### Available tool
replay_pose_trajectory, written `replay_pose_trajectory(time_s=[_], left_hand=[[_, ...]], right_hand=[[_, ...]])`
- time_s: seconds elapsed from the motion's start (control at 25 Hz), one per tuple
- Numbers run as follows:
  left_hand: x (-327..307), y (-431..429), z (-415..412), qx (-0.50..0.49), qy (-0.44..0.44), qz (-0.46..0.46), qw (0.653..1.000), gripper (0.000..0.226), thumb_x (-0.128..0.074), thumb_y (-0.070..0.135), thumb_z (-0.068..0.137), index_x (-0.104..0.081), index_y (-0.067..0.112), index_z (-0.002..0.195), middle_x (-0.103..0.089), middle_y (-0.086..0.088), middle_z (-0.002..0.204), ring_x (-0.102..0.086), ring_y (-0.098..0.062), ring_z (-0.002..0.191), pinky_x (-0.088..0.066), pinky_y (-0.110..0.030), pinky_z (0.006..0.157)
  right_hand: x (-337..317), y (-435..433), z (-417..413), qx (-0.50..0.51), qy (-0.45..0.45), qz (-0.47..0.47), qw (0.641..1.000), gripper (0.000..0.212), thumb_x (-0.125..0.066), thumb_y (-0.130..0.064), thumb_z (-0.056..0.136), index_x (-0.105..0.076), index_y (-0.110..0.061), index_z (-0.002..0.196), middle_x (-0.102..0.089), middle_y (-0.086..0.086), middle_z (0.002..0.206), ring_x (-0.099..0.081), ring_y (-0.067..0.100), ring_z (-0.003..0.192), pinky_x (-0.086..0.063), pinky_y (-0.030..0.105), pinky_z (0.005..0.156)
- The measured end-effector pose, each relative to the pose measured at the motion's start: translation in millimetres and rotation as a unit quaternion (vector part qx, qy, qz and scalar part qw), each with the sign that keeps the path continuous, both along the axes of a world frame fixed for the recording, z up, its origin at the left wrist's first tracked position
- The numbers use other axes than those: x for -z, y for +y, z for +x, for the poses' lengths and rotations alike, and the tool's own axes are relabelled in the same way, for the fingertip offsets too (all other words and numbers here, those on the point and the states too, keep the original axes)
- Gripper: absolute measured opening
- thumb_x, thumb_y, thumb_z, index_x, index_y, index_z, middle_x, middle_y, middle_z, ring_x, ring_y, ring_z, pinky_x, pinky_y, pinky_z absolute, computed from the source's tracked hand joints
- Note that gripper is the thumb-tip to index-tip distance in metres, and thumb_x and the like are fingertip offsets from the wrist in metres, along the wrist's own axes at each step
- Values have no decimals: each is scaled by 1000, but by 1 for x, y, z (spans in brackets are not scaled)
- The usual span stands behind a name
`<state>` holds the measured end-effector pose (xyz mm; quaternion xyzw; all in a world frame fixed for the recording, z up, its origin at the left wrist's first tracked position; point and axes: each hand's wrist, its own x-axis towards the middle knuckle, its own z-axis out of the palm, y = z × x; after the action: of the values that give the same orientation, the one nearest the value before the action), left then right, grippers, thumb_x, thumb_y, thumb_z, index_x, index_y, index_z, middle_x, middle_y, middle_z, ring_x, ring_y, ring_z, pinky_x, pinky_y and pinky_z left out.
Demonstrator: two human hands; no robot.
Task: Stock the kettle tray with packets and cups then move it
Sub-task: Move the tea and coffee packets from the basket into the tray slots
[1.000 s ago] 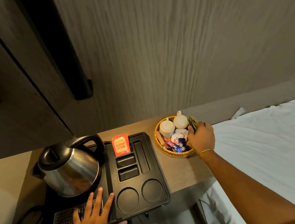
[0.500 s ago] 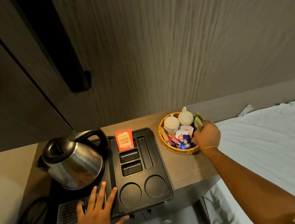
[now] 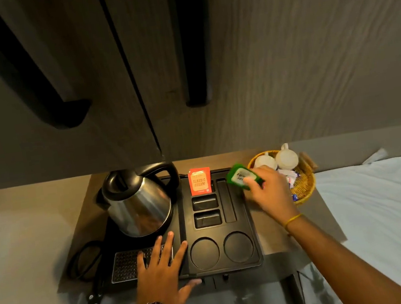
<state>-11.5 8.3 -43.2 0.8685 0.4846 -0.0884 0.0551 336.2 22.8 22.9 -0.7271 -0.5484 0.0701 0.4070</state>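
Note:
A black kettle tray (image 3: 253, 234) sits on a small wooden table, with a steel kettle (image 3: 139, 207) on its left half. A red tea packet (image 3: 199, 180) stands upright in the tray's back slot. My right hand (image 3: 268, 190) holds a green packet (image 3: 241, 177) just above the tray's right back corner. My left hand (image 3: 160, 268) lies flat, fingers spread, on the tray's front left by the drip grille. A wicker basket (image 3: 305, 183) to the right holds two white cups (image 3: 285, 158) and several packets.
A white-sheeted bed (image 3: 387, 208) borders the table on the right. A dark cupboard door with a long black handle (image 3: 191, 50) hangs above the table. The kettle's black cord (image 3: 86, 263) loops off the table's left front.
My right hand has lifted the green packet out of the basket and carried it left over the tray's edge. My left hand stays on the tray.

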Motion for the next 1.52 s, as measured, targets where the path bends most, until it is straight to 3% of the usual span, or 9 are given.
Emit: replay_pose_trajectory(time_s=[0.12, 0.28, 0.52, 0.68, 0.88, 1.12, 1.36, 1.44, 1.52], left_hand=[[0, 0, 0, -2, 0, -6, 1000, 98, -37, 96, 74, -40, 37, 152, -33, -8, 165, -41, -36, 146, -43, -72, 99], [1, 0, -1, -5, -1, -10, 1000, 97, -31, 96, 76, -38, 38, 153, -31, -8, 166, -38, -36, 148, -42, -72, 101], [2, 1, -1, -4, -1, -11, 1000, 97, -32, 97, 76, -39, 38, 153, -31, -9, 166, -39, -37, 147, -43, -72, 100], [3, 1, -1, -2, -3, 0, 1000, 96, -32, 97, 76, -42, 37, 151, -34, -8, 165, -40, -36, 147, -44, -72, 100], [2, 1, 0, 3, -1, 17, 1000, 96, -33, 96, 75, -47, 36, 149, -40, -9, 162, -44, -35, 144, -46, -71, 99], [5, -1, -2, 8, -4, 27, 1000, 97, -36, 96, 75, -45, 36, 150, -37, -9, 163, -41, -35, 147, -44, -70, 101], [9, 1, -3, 17, -25, 29, 999, 99, -40, 96, 73, -42, 36, 152, -33, -7, 166, -37, -34, 149, -40, -70, 100], [9, 1, -3, 18, -30, 29, 999, 99, -40, 96, 74, -42, 36, 152, -31, -6, 167, -36, -33, 149, -38, -70, 100], [10, 1, -3, 18, -32, 29, 999, 99, -40, 96, 74, -41, 37, 153, -30, -6, 167, -35, -33, 150, -37, -70, 102]], right_hand=[[-4, 39, -36, -123, -81, -180, 973, 28, -66, -32, 94, -76, -17, 115, -74, 6, 109, -67, 24, 101, -54, 38, 84], [5, 69, -65, -150, -179, -288, 929, 33, -62, -33, 95, -70, -25, 126, -72, 6, 123, -69, 30, 112, -57, 41, 89], [32, 72, -86, -143, 49, -309, 939, 39, -62, -15, 97, -59, -13, 136, -67, 16, 135, -65, 33, 123, -53, 46, 106], [32, 73, -85, -163, 77, -311, 933, 42, -63, -13, 96, -51, -13, 136, -65, 17, 137, -65, 32, 123, -54, 42, 103], [20, 81, -76, -162, 56, -276, 946, 48, -74, -18, 87, -54, -24, 130, -61, 10, 137, -61, 28, 124, -56, 46, 101], [24, 85, -76, -205, -149, -313, 915, 45, -51, -27, 101, -48, -17, 145, -46, 12, 148, -46, 35, 129, -42, 54, 105], [12, 55, -51, -80, -149, -128, 977, 40, -55, -37, 96, -54, -20, 133, -54, 6, 129, -52, 25, 116, -49, 45, 97], [11, 34, -19, 23, -118, -48, 991, 34, -50, -31, 94, -64, -12, 118, -62, 10, 116, -58, 28, 105, -54, 46, 89], [13, 12, 24, 151, -85, -56, 983, 38, -47, -31, 90, -69, -6, 110, -67, 18, 113, -63, 37, 104, -55, 50, 87]])
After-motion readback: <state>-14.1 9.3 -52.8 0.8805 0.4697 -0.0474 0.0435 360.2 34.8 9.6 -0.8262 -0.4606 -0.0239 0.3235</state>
